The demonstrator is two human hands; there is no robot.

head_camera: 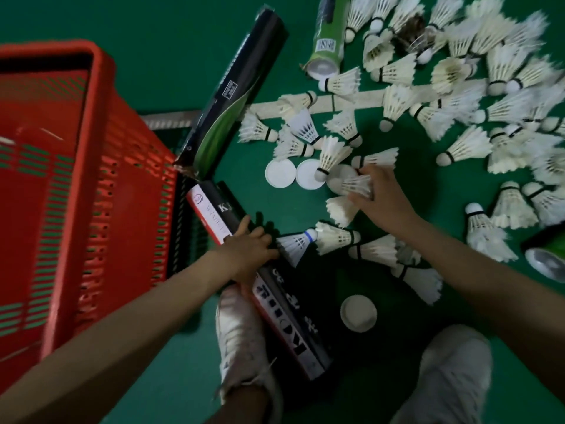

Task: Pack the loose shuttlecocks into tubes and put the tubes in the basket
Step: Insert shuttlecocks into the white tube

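1. Nearest us, bottom left: our forearm runs up to the left hand [247,252]. Its fingers are curled over the black-and-red tube [284,301] and hold it approx mid-length.
2. Far left: red basket [101,133] w/ slotted walls, standing on the green floor [171,32]. Its inside is too dim to read.
3. The black-and-red tube runs diagonally. Its top end is just beside the basket's near corner, and its bottom end is btw our white shoes [241,332], crossing the left one.
4. Above it: black-and-green tube [232,96], also diagonal, lower end at the same basket corner.
5. Centre: two flat white lids [280,173] side by side on the floor. A third cap [358,313] lies nearer us.
6. Top centre: green tube [328,41], barcode up, open end toward us.
7. Just right of the lids: right hand [385,200], low over the floor. Its fingers are closed round the feather skirt of one shuttlecock [357,185].
8. Centre to right edge: loose shuttlecocks [489,87] all over the floor, densest top right, many touching or overlapping. Some lie across a white court line [367,97].
9. Far right edge: second green tube [547,258], mouth open, partly cut off.
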